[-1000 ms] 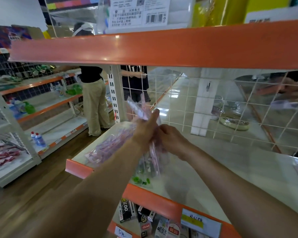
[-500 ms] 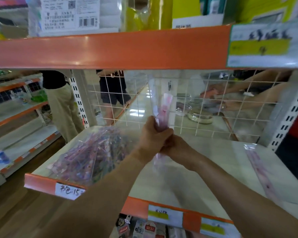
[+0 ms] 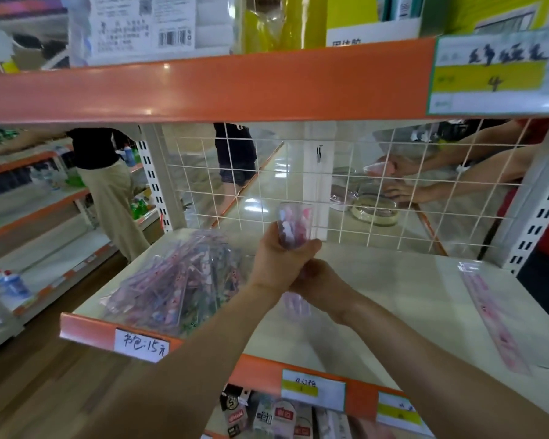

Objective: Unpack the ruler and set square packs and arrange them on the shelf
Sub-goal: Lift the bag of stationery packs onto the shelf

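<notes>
On shelf (image 3: 377,296), prob. ruler packs (image 3: 178,286).

Both bare forearms reached forward from the bottom edge, the left from the lower left and the right from the lower right, and met at mid-frame. The left hand (image 3: 278,264) sat higher, its back toward the camera, fingers curled round an upright ruler pack (image 3: 293,228). The right hand (image 3: 319,280) touched it from just below, gripping the pack's lower part.

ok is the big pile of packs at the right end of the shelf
No, the pile of packs lies at the left end of the shelf; only a single pack lies at the right.
</notes>
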`<action>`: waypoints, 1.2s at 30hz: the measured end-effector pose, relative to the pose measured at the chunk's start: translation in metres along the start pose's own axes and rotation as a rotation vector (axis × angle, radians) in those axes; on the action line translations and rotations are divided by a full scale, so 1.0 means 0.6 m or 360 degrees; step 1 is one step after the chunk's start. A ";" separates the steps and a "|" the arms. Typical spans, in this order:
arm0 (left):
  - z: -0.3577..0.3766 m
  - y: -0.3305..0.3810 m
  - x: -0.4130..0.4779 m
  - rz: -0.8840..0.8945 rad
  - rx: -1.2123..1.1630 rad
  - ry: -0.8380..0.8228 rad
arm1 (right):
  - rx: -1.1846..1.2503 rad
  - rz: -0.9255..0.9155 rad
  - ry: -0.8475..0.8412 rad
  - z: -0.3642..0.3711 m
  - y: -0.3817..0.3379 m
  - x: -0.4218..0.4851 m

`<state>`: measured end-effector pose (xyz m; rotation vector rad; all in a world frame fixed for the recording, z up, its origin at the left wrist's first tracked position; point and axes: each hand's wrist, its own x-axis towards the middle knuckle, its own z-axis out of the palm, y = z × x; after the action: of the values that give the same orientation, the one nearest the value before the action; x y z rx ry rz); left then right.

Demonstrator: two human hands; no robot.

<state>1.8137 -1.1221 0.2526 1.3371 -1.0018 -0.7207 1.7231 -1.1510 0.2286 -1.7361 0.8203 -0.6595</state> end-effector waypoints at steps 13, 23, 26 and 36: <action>0.121 0.020 0.029 -0.0747 0.0353 -0.0408 | -0.0808 0.0389 0.0479 -0.074 0.035 -0.052; 0.328 0.026 -0.023 -0.0816 0.0601 -0.1110 | -0.1226 0.0931 0.0596 -0.282 0.071 -0.156; 0.371 0.027 -0.035 -0.0485 0.1197 -0.1239 | -0.1223 0.0995 0.0637 -0.323 0.077 -0.180; 0.413 -0.004 -0.047 0.0168 0.1976 -0.1303 | -0.1401 0.1185 0.0599 -0.361 0.100 -0.194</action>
<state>1.5798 -1.2063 0.2329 2.0276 -2.4000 -0.5448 1.4741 -1.1967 0.2296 -1.8378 2.1144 -0.0817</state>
